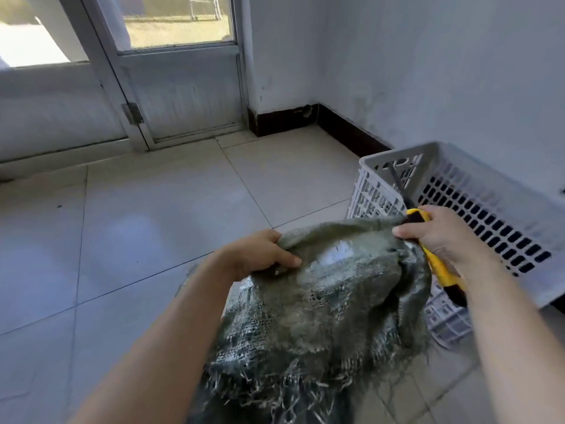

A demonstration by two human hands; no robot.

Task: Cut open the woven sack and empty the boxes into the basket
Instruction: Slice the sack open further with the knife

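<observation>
Beside the white basket (489, 185) on the tiled floor (153, 224), our left hand (260, 252) clutched the top of the soft, frayed green sack (321, 301), likely best held by its bunched cloth, while our right hand (443, 237) gripped a yellow knife (440, 270).

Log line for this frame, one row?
left hand grips green woven sack | right hand holds yellow utility knife | white plastic basket beside sack
</observation>
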